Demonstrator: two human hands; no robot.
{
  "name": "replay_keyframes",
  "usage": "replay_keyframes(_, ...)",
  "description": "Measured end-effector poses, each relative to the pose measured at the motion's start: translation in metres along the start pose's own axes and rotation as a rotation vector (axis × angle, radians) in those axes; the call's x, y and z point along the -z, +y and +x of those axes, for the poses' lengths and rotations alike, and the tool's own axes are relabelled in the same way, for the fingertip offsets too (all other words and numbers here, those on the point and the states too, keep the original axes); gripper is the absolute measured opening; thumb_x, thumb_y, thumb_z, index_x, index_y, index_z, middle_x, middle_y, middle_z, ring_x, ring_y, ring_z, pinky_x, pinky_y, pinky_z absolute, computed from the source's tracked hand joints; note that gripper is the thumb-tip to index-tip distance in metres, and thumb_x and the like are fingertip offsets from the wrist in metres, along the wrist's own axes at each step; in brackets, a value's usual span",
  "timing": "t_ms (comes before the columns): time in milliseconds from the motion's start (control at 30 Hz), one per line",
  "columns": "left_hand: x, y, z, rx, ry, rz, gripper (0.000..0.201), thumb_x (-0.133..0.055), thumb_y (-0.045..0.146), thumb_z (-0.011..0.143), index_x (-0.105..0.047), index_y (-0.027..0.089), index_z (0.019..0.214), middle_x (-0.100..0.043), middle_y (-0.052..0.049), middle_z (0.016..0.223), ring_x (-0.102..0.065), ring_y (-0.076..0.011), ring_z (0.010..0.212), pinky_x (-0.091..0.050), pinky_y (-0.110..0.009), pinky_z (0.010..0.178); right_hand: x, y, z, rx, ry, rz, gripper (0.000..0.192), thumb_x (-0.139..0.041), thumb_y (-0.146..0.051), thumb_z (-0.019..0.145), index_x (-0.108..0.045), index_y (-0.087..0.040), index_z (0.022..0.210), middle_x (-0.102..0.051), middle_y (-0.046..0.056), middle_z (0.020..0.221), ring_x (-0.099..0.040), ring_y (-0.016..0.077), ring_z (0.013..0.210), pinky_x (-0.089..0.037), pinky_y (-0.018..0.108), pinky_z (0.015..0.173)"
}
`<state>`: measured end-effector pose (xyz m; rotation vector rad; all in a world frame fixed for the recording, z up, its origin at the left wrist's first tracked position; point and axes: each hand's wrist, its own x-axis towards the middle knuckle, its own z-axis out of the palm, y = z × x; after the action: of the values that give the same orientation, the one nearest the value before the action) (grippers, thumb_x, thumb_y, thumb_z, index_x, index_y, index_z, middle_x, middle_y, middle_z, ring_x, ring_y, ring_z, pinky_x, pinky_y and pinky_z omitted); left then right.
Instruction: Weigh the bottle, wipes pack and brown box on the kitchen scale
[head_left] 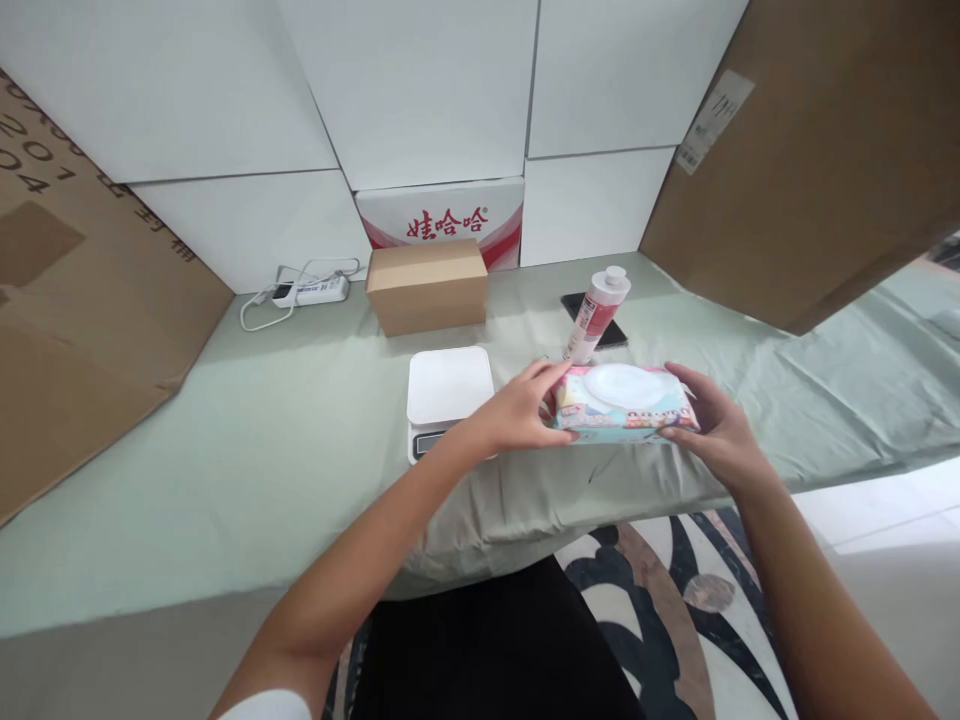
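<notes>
A pack of wet wipes [622, 405], pink and light blue with a white lid on top, is gripped at both ends. My left hand [529, 408] is closed on its left end, thumb towards me. Around the right end my right hand [709, 420] is closed too. Left of the pack stands a white kitchen scale [450, 388] with a dark display, partly covered by my left forearm. Just behind the pack is a white bottle with a pink label [598, 315]. Whether the pack touches the cloth is hard to tell.
Behind the scale sits a brown cardboard box [427, 287]. A dark flat phone-like object [611, 335] lies by the bottle. A white power strip with a cable [311, 290] is at back left. Large cardboard panels [97, 300] flank the green cloth [300, 450].
</notes>
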<state>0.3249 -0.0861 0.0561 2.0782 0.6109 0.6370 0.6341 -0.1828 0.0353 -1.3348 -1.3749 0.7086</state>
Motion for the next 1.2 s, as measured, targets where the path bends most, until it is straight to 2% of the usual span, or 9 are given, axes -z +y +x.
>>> replay_keyframes(100,0.042,0.008,-0.031,-0.048,0.099,0.015,0.099,-0.09,0.029,0.076,-0.048,0.03,0.166,-0.056,-0.014,0.147,-0.071,-0.0211,0.1,-0.069,-0.038,0.086,-0.04,-0.026,0.017,0.11,-0.019,0.056,0.091,-0.1,-0.061,0.062,-0.064,-0.034,0.141,-0.069,0.012,0.146,-0.07,0.0353,0.133,-0.064,0.051,0.106)
replay_keyframes(200,0.089,0.001,-0.061,-0.044,0.248,0.045,0.098,-0.094,0.032,0.073,-0.054,0.032,0.162,-0.059,-0.011,0.146,-0.071,-0.0196,0.099,-0.069,-0.034,0.085,-0.095,-0.045,0.047,0.211,-0.088,0.168,0.093,-0.098,-0.066,0.061,-0.062,-0.032,0.139,-0.067,0.013,0.146,-0.068,0.035,0.134,-0.063,0.049,0.108)
replay_keyframes(333,0.136,-0.036,-0.095,-0.021,0.471,-0.046,0.103,-0.1,0.04,0.065,-0.058,0.027,0.159,-0.062,-0.015,0.148,-0.073,-0.0232,0.105,-0.067,-0.035,0.087,-0.173,-0.049,0.088,0.278,-0.198,0.344,0.093,-0.097,-0.072,0.061,-0.058,-0.032,0.136,-0.066,0.012,0.143,-0.068,0.0324,0.13,-0.062,0.046,0.106)
replay_keyframes(400,0.147,-0.059,-0.107,-0.02,0.547,-0.108,0.106,-0.102,0.042,0.062,-0.06,0.024,0.158,-0.064,-0.017,0.147,-0.073,-0.0255,0.106,-0.066,-0.035,0.086,-0.203,-0.046,0.1,0.263,-0.26,0.387,0.092,-0.097,-0.07,0.062,-0.056,-0.032,0.135,-0.065,0.012,0.144,-0.069,0.0312,0.127,-0.062,0.046,0.104)
replay_keyframes(467,0.151,-0.079,-0.115,-0.012,0.587,-0.146,0.107,-0.103,0.041,0.059,-0.061,0.023,0.157,-0.066,-0.018,0.147,-0.074,-0.0269,0.108,-0.066,-0.036,0.085,-0.22,-0.041,0.105,0.24,-0.305,0.39,0.094,-0.098,-0.068,0.061,-0.055,-0.033,0.136,-0.063,0.011,0.144,-0.069,0.0305,0.124,-0.062,0.045,0.102)
replay_keyframes(633,0.145,-0.1,-0.123,0.026,0.568,-0.177,0.111,-0.104,0.037,0.054,-0.062,0.023,0.156,-0.064,-0.018,0.151,-0.073,-0.0271,0.11,-0.065,-0.036,0.086,-0.225,-0.026,0.097,0.249,-0.284,0.326,0.097,-0.096,-0.072,0.062,-0.053,-0.034,0.141,-0.06,0.011,0.142,-0.067,0.0293,0.117,-0.062,0.045,0.097)
replay_keyframes(867,0.143,-0.102,-0.131,0.043,0.503,-0.129,0.112,-0.103,0.04,0.059,-0.058,0.025,0.16,-0.061,-0.018,0.154,-0.073,-0.0279,0.111,-0.066,-0.036,0.086,-0.224,-0.018,0.083,0.285,-0.266,0.232,0.095,-0.095,-0.069,0.066,-0.053,-0.036,0.144,-0.059,0.011,0.14,-0.065,0.0318,0.12,-0.062,0.049,0.098)
replay_keyframes(1033,0.144,-0.106,-0.134,0.041,0.494,-0.115,0.114,-0.101,0.05,0.062,-0.053,0.025,0.163,-0.065,-0.019,0.151,-0.073,-0.0321,0.116,-0.066,-0.041,0.09,-0.227,-0.019,0.077,0.271,-0.269,0.228,0.09,-0.094,-0.068,0.069,-0.052,-0.035,0.141,-0.06,0.011,0.142,-0.067,0.0308,0.121,-0.063,0.048,0.098)
replay_keyframes(1200,0.143,-0.106,-0.132,0.045,0.484,-0.13,0.114,-0.1,0.052,0.064,-0.051,0.028,0.164,-0.055,-0.02,0.164,-0.07,-0.035,0.125,-0.065,-0.042,0.093,-0.228,-0.021,0.076,0.27,-0.26,0.201,0.088,-0.092,-0.072,0.069,-0.054,-0.035,0.139,-0.06,0.01,0.142,-0.067,0.0295,0.118,-0.064,0.045,0.093)
